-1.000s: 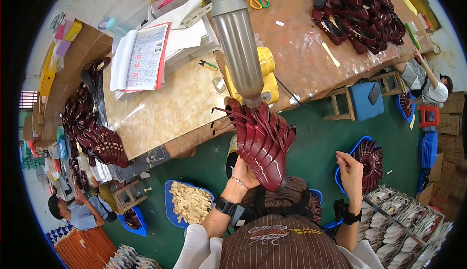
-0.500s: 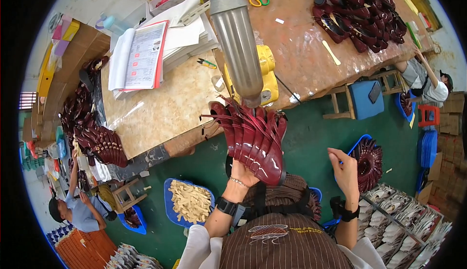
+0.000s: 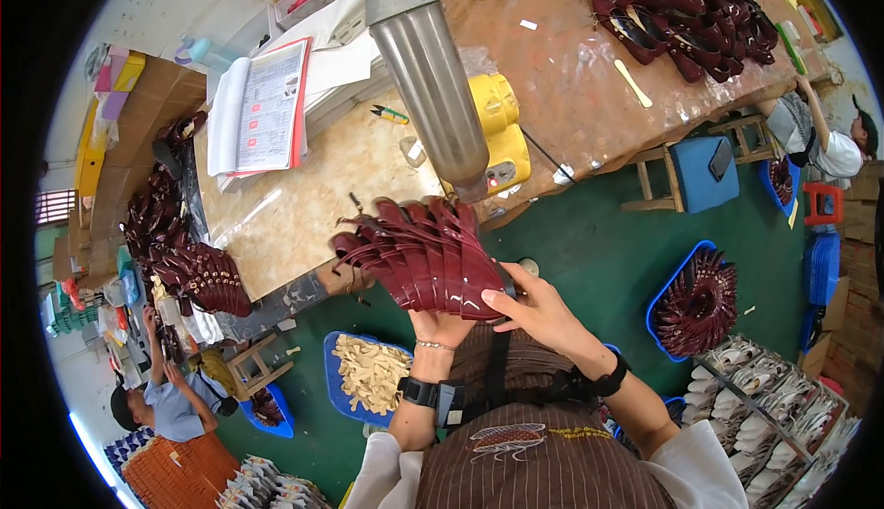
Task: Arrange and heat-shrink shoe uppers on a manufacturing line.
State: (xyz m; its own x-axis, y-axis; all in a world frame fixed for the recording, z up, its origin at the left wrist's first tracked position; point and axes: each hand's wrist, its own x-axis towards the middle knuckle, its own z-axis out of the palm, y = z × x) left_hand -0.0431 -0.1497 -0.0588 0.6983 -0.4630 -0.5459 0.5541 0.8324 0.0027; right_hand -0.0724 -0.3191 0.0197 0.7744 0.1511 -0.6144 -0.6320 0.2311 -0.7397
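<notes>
We support a fanned row of dark red shoes (image 3: 414, 265) with both hands, in front of the table (image 3: 575, 108) on its near side. The shoes sit side by side; their long axes run obliquely, with the toes directed toward us and to the lower right and the strapped ends directed to the upper left, where they overlap the table edge in this view.

Left hand (image 3: 440, 327): placed beneath the row near the toes, palm turned up and bearing the shoes. Its fingertips are hidden, so we cannot tell how far they curl.

Right hand (image 3: 543, 315): placed at the right end of the row, thumb on the toe of the outermost shoe and fingers around its far side and underneath, leaving only the shoe's thickness between them. This hand is nearer to the end shoe; the left is nearer to the middle of the row.

The mouth of the steel tube (image 3: 433, 94) points down just beside the upper right of the row; contact cannot be confirmed.
</notes>
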